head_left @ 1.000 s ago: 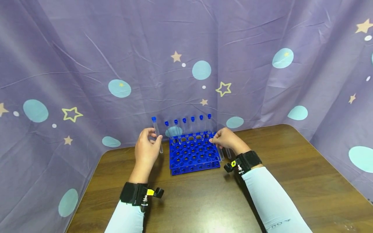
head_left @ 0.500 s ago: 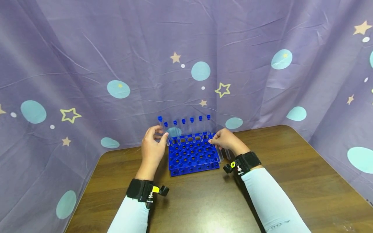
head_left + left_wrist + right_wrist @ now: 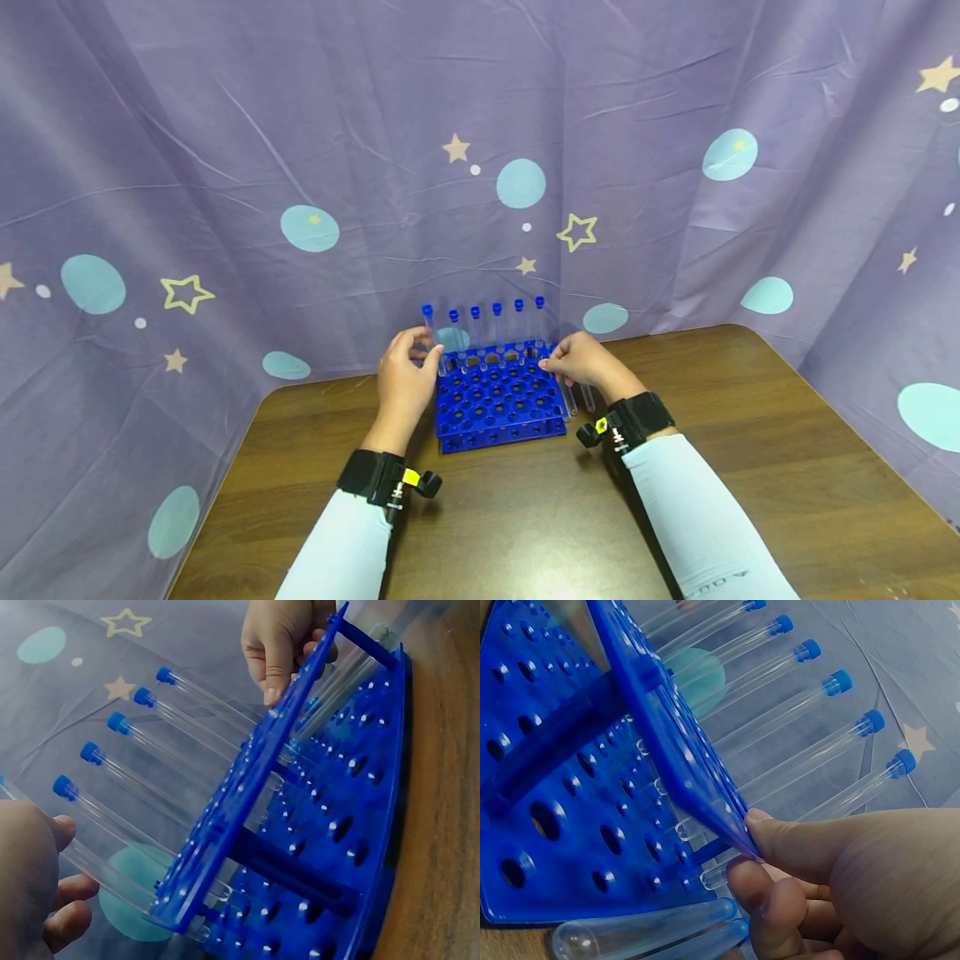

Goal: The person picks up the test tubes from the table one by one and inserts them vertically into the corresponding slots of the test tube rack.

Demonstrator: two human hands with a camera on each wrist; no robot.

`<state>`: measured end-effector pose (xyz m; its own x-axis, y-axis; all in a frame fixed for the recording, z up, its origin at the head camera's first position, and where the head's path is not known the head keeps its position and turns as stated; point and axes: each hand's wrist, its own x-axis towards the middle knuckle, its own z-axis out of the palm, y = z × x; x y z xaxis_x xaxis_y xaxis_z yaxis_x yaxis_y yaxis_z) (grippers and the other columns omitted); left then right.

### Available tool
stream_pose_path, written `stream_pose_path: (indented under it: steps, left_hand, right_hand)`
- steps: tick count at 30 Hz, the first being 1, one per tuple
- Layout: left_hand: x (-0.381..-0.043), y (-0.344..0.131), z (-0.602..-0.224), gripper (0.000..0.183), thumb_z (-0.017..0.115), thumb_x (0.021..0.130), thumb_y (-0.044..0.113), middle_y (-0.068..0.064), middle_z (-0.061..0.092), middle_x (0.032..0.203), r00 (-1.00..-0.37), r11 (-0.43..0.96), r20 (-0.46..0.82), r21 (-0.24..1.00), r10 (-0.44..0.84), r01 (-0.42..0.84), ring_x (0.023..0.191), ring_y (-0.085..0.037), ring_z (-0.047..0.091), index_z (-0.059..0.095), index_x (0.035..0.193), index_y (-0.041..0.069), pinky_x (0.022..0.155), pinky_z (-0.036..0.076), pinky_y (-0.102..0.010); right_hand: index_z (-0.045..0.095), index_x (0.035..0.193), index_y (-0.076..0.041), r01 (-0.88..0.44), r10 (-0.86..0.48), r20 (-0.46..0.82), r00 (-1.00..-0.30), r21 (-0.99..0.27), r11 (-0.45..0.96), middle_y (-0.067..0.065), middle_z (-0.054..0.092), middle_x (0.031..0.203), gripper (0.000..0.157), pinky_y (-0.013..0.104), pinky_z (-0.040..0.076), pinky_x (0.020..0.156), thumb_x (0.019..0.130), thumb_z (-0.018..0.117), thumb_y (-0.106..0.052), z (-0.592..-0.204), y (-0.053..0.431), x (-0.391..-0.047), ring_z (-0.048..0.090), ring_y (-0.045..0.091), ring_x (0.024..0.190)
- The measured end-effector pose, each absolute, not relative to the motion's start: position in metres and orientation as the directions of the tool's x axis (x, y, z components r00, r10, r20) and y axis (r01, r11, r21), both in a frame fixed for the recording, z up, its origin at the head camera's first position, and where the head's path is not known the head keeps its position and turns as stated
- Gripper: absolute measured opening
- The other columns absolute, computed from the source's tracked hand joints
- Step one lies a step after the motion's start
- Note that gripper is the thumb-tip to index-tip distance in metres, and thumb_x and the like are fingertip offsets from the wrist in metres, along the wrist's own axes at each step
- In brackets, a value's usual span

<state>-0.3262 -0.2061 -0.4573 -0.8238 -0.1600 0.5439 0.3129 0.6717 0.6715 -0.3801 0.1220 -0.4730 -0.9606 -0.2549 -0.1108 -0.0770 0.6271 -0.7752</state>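
My left hand [image 3: 407,371] pinches a clear blue-capped test tube [image 3: 427,310] between thumb and fingers, held near upright at the back left corner of a blue two-tier test tube rack [image 3: 495,400]. In the left wrist view that hand [image 3: 30,877] sits beside the rack's upper plate, the tube's lower part sloping toward the plate's edge. My right hand [image 3: 581,360] grips the back right corner of the upper plate, thumb above and fingers below, as the right wrist view shows. Several capped tubes [image 3: 870,722] stand along the rack's back row.
Two more capped test tubes [image 3: 630,930] lie on the wooden table [image 3: 495,517] just right of the rack, partly under my right hand. A purple patterned curtain [image 3: 390,167] hangs close behind the rack. The rack's front rows of holes hold no tubes.
My left hand has moved right with its test tube, from left of the rack to its back left corner. The right hand stays on the rack's corner.
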Motion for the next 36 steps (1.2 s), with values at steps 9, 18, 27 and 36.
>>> stream_pose_path:
  steps: [9, 18, 27, 36]
  left_hand:
    - [-0.327, -0.206, -0.468, 0.036, 0.082, 0.107, 0.019, -0.013, 0.075, 0.124, -0.86, 0.684, 0.491, 0.675, -0.139, 0.275, 0.107, -0.034, 0.08, 0.071, 0.138, 0.005, 0.092, 0.065, -0.053]
    - [-0.327, -0.209, -0.482, 0.031, 0.081, 0.106, 0.018, -0.013, 0.074, 0.123, -0.877, 0.678, 0.466, 0.683, -0.118, 0.272, 0.107, -0.032, 0.08, 0.073, 0.133, 0.004, 0.093, 0.064, -0.053]
    - [-0.328, -0.211, -0.487, 0.028, 0.082, 0.105, 0.016, -0.015, 0.075, 0.12, -0.883, 0.674, 0.455, 0.688, -0.114, 0.268, 0.107, -0.035, 0.08, 0.074, 0.128, 0.003, 0.096, 0.064, -0.053]
    - [-0.328, -0.212, -0.491, 0.025, 0.083, 0.104, 0.014, -0.016, 0.077, 0.117, -0.88, 0.669, 0.463, 0.687, -0.102, 0.283, 0.114, -0.038, 0.075, 0.077, 0.124, 0.0, 0.105, 0.061, -0.053]
  right_hand:
    - [0.08, 0.081, -0.011, -0.075, -0.253, -0.112, -0.961, -0.774, 0.628, -0.001, 0.07, 0.071, 0.035, 0.03, 0.051, 0.063, 0.107, 0.082, -0.034, -0.474, 0.122, -0.38, 0.068, 0.02, 0.067]
    - [0.08, 0.083, -0.01, -0.07, -0.252, -0.117, -0.961, -0.776, 0.626, -0.001, 0.07, 0.071, 0.035, 0.029, 0.052, 0.064, 0.108, 0.081, -0.035, -0.472, 0.122, -0.379, 0.069, 0.02, 0.067]
    - [0.08, 0.084, -0.01, -0.077, -0.257, -0.116, -0.959, -0.769, 0.634, 0.0, 0.071, 0.073, 0.035, 0.029, 0.053, 0.065, 0.108, 0.08, -0.034, -0.472, 0.121, -0.379, 0.07, 0.02, 0.068]
    - [0.08, 0.083, -0.01, -0.081, -0.261, -0.113, -0.959, -0.772, 0.631, -0.001, 0.07, 0.072, 0.035, 0.028, 0.051, 0.063, 0.108, 0.08, -0.034, -0.473, 0.122, -0.38, 0.069, 0.019, 0.067]
